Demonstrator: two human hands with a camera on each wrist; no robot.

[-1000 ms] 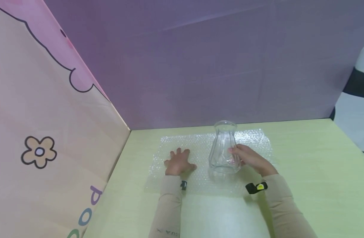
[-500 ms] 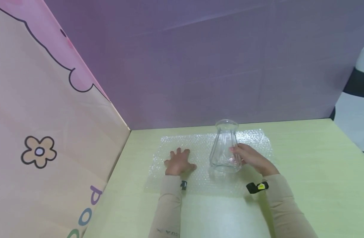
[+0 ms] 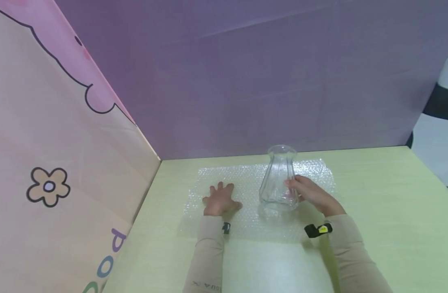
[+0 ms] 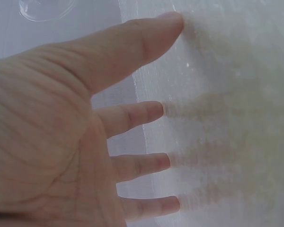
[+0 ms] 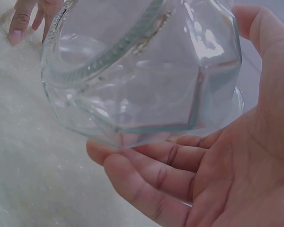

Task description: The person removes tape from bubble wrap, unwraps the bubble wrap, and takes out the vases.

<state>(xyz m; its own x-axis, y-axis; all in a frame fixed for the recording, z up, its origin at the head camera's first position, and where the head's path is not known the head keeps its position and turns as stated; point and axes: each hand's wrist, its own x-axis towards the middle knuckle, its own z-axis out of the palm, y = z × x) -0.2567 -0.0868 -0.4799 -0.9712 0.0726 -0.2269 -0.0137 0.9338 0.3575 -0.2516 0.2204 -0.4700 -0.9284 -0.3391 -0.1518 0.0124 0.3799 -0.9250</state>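
Note:
A clear glass vase (image 3: pixel 276 179) with faceted sides and a flared rim is gripped low on its right side by my right hand (image 3: pixel 311 193). In the right wrist view the thumb and fingers curl round the vase (image 5: pixel 146 104), whose thick base faces the camera. It is held over a sheet of bubble wrap (image 3: pixel 249 219) spread flat on the table. My left hand (image 3: pixel 220 200) rests on the left part of the bubble wrap with its fingers spread. Straight fingers (image 4: pixel 137 165) touch the sheet in the left wrist view.
The pale yellow-green table (image 3: pixel 374 203) extends to both sides of the bubble wrap. A purple-grey wall panel (image 3: pixel 245 81) stands along its back edge. To the left rises a pink and cream panel (image 3: pixel 81 162) with a printed flower.
My right hand has moved slightly up and to the right, carrying the glass vase. The left hand has stayed in place on the bubble wrap.

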